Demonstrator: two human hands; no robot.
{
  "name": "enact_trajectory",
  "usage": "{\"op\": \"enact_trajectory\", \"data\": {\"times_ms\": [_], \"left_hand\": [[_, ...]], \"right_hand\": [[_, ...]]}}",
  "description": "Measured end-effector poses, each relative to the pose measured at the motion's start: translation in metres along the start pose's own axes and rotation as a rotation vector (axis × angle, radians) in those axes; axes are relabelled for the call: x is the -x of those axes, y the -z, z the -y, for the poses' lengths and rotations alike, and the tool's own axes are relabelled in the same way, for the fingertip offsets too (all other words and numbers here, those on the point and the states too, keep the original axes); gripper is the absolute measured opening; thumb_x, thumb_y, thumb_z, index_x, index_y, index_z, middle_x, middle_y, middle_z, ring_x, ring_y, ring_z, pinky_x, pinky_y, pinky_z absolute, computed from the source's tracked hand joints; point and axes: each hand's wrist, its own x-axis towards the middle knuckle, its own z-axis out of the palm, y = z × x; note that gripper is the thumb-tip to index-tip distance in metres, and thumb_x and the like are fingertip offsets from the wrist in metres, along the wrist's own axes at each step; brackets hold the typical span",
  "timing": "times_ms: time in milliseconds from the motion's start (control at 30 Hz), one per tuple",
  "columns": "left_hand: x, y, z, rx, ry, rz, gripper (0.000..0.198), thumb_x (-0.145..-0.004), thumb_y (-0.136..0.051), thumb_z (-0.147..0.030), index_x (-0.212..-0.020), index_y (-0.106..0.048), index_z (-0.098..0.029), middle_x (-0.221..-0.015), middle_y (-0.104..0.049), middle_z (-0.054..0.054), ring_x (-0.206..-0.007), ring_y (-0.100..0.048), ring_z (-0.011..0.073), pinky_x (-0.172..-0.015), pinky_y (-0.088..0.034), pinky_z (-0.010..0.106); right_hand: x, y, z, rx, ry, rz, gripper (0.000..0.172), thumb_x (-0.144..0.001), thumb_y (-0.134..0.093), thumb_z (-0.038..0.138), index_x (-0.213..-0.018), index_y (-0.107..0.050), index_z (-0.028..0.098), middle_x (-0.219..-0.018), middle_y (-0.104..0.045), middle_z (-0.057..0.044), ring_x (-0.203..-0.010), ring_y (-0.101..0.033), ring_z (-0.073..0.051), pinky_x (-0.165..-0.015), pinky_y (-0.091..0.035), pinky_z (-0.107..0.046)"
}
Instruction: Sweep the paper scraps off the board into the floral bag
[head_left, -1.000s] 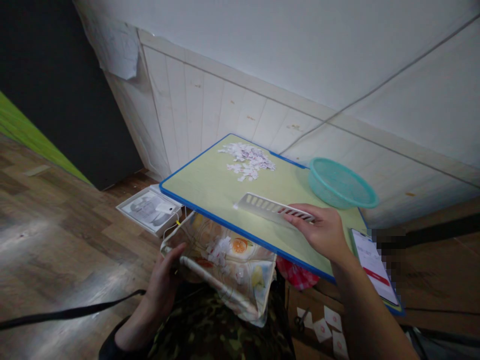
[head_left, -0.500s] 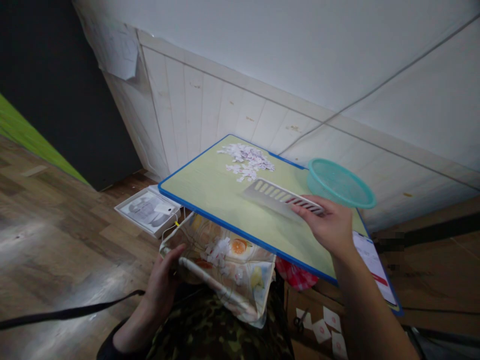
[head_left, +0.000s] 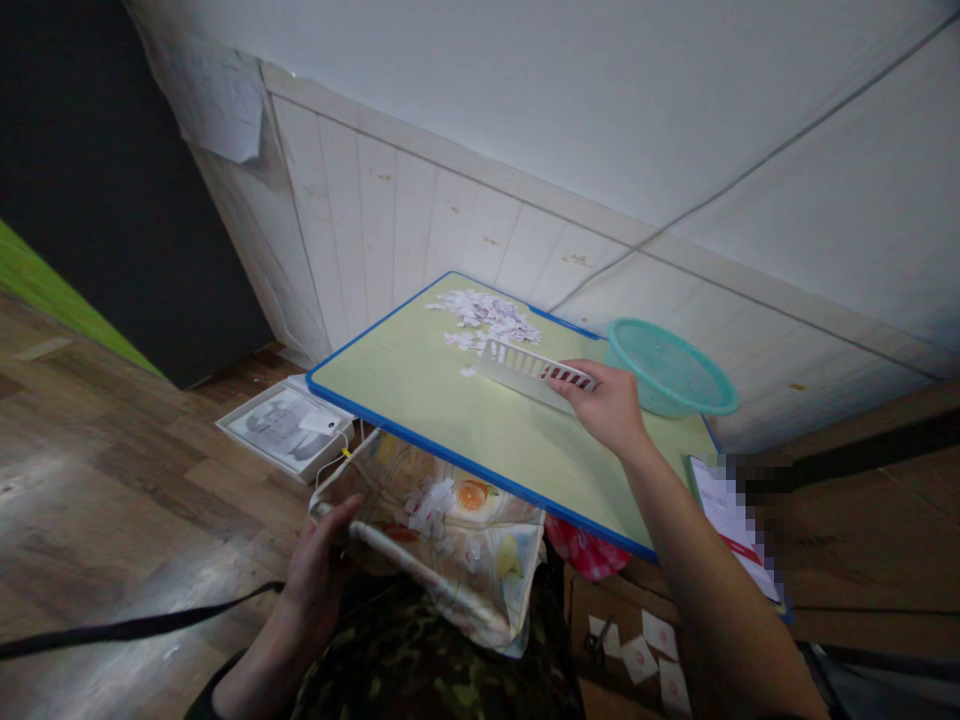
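Dark left sleeve (head_left: 201,703) and camouflage clothing (head_left: 420,675) in mottled green, brown and black.

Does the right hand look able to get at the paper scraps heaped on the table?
Probably yes: the right hand holds a white slotted tool, its far end at the near edge of the paper scraps, and nothing visible stands between them.

A turquoise plastic basin (head_left: 671,368) sits before a white panelled wall (head_left: 405,215), across which a thin grey cable (head_left: 753,166) runs at a slant. An open white box (head_left: 285,425) rests low at left, near a dark upright panel (head_left: 112,180) and wood-patterned floor (head_left: 112,440). Scissors (head_left: 597,646) and several white cards (head_left: 660,633) with small red marks lie at lower right, near a red checked cloth or bag (head_left: 589,549).
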Motion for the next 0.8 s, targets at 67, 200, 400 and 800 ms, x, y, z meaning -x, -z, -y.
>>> {"op": "enact_trajectory", "data": {"times_ms": [67,200,400,800], "left_hand": [[0.002,-0.001,-0.001,0.008,-0.004,0.003,0.028,-0.067,-0.082,-0.033,-0.091,-0.074,-0.020,-0.086,-0.073,0.004,-0.077,-0.067,0.0249,-0.054,-0.055,0.032],[0.004,-0.002,-0.003,0.004,0.010,0.018,0.030,-0.068,-0.080,-0.034,-0.093,-0.074,-0.019,-0.089,-0.073,0.006,-0.082,-0.068,0.0270,-0.055,-0.055,0.033],[0.001,-0.001,-0.002,0.022,0.001,-0.011,0.033,-0.064,-0.083,-0.034,-0.091,-0.072,-0.021,-0.084,-0.071,0.003,-0.076,-0.065,0.0228,-0.053,-0.052,0.030],[0.002,0.000,-0.005,0.021,0.020,-0.007,0.031,-0.065,-0.082,-0.035,-0.090,-0.072,-0.019,-0.085,-0.073,0.005,-0.072,-0.067,0.0230,-0.053,-0.056,0.031]], "right_hand": [[0.000,0.004,0.000,0.002,-0.010,-0.014,0.024,-0.083,-0.075,0.037,-0.099,-0.085,0.022,-0.094,-0.084,-0.006,-0.081,-0.078,-0.027,-0.077,-0.059,-0.037],[-0.006,0.004,-0.007,0.064,-0.023,-0.064,0.026,-0.085,-0.073,0.036,-0.102,-0.085,0.021,-0.093,-0.084,-0.007,-0.080,-0.077,-0.027,-0.078,-0.058,-0.038],[-0.002,0.001,-0.007,0.049,-0.011,-0.017,0.024,-0.085,-0.073,0.035,-0.100,-0.085,0.022,-0.094,-0.085,-0.007,-0.081,-0.078,-0.027,-0.075,-0.057,-0.037],[-0.006,0.004,-0.015,0.117,-0.030,-0.092,0.026,-0.084,-0.072,0.035,-0.100,-0.085,0.021,-0.090,-0.084,-0.008,-0.077,-0.076,-0.027,-0.074,-0.056,-0.038]]}}
